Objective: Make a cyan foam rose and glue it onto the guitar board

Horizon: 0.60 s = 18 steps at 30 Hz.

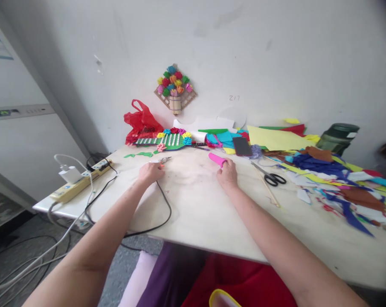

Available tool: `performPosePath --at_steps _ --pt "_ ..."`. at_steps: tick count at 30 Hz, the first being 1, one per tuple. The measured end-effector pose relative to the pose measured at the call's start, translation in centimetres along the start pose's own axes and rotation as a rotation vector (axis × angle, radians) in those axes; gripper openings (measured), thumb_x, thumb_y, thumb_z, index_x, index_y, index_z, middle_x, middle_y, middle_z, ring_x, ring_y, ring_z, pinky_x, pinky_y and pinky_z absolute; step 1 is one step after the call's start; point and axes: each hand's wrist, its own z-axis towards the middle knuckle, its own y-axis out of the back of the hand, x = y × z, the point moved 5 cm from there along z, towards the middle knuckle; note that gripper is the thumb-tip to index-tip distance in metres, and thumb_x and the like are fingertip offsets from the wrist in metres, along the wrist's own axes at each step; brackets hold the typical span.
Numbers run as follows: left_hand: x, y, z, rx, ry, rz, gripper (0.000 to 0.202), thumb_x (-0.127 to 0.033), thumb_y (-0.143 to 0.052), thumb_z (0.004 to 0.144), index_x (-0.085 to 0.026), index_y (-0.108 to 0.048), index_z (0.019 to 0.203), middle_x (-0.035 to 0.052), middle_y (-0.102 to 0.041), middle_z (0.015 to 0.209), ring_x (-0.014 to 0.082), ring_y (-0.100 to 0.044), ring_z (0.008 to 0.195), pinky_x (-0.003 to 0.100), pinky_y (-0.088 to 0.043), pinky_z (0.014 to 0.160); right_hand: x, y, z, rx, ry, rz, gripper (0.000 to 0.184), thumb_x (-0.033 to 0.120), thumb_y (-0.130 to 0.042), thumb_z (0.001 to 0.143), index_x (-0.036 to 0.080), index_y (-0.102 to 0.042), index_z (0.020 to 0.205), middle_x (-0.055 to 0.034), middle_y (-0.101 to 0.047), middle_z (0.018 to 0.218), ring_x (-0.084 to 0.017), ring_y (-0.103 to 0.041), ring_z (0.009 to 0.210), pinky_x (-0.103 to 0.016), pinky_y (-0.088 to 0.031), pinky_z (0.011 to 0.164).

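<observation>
My left hand [151, 172] is on the left side of the table, its fingers closed round a hot glue gun [166, 160]. The gun's pointed tip sticks out to the right, and a black cord trails from it toward the table's front edge. My right hand [227, 174] pinches one end of a bright pink strip [216, 159] with a rounded far end, which looks like crepe paper or felt. Behind the hands lies a green guitar-shaped piece [172, 143] with colourful flowers round its edge. Green leaf-shaped pieces [144, 154] lie close to my left hand.
Black-handled scissors [274, 179] and a thin wooden stick [269, 192] lie right of my right hand. Colourful scraps [349, 192] and a dark bottle [338, 138] are farther right. A phone [242, 146] lies behind. A power strip [80, 181] with cables runs along the left edge.
</observation>
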Motion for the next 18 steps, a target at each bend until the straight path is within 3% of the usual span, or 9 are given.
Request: performPosePath --at_steps 5,10,14,18 --pt "2.7 0.5 0.5 0.018 0.043 -0.053 0.015 -0.037 -0.061 0.068 -0.026 -0.066 0.077 0.0133 -0.065 0.086 0.0321 -0.056 0.102 0.041 -0.041 0.087 0.6 0.3 -0.2 0.013 0.034 -0.009 0.033 0.007 -0.046 0.066 0.009 -0.057 0.097 -0.0179 -0.051 0.114 -0.028 -0.047 0.102 -0.044 -0.042 0.092" --pt "3.4 1.7 1.0 -0.096 0.217 -0.495 0.013 -0.032 -0.067 0.062 -0.022 -0.064 0.071 0.0178 -0.062 0.084 0.0388 -0.044 0.118 0.048 -0.035 0.093 1.8 0.4 -0.6 0.070 0.127 -0.001 0.038 0.007 -0.045 0.067 0.010 -0.056 0.104 -0.0173 -0.048 0.122 -0.028 -0.045 0.108 -0.042 -0.044 0.092" --pt "-0.2 3.9 0.9 -0.162 0.172 -0.442 0.019 -0.037 -0.069 0.063 -0.021 -0.066 0.073 0.0194 -0.062 0.094 0.0394 -0.044 0.118 0.047 -0.037 0.091 2.6 0.1 -0.8 0.109 0.185 0.012 0.042 0.007 -0.046 0.068 0.010 -0.055 0.108 -0.0165 -0.046 0.128 -0.028 -0.043 0.114 -0.041 -0.044 0.095" --pt "-7.6 3.5 0.4 0.011 0.063 -0.459 0.024 -0.038 -0.067 0.066 -0.017 -0.069 0.078 0.0149 -0.066 0.088 0.0342 -0.058 0.097 0.043 -0.043 0.083 2.6 -0.2 -0.8 0.102 0.190 0.012 0.048 0.006 -0.043 0.067 0.010 -0.053 0.114 -0.0160 -0.046 0.129 -0.027 -0.043 0.117 -0.042 -0.042 0.098"
